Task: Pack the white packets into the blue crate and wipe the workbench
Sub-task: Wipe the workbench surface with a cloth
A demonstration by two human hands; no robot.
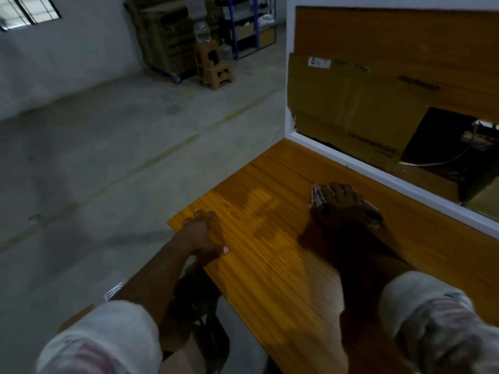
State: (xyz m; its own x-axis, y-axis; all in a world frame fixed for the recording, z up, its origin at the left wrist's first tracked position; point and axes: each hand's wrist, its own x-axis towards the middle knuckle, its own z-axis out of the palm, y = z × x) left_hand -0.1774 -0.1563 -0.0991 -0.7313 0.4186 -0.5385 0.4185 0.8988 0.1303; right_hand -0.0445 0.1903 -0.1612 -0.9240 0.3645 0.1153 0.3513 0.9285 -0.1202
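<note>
Far out beyond my left hand (201, 236) I see grey concrete floor (108, 157), with a brown plastic stool (214, 67) at the back wall and a clear water bottle (202, 31) standing on top of it. My left hand rests on the near left edge of the desk (270, 279), close to its corner. The fingers lie fairly straight along the edge, the thumb sits on the wooden top, and the hand holds nothing.

Between my two hands the boards show a paler streak (256, 209); I cannot tell whether it is damp or just light.

My right hand (343, 203) is further in on the desk, gripping a bunched, pinkish striped cloth (316, 195) and pressing it against the wood. The cloth pokes out on both sides of the hand. This part is motion-blurred, so the finger detail is soft.

Just past the right hand, a white frame (378, 168) borders the desk, and flattened cardboard (351, 103) leans behind it.
</note>
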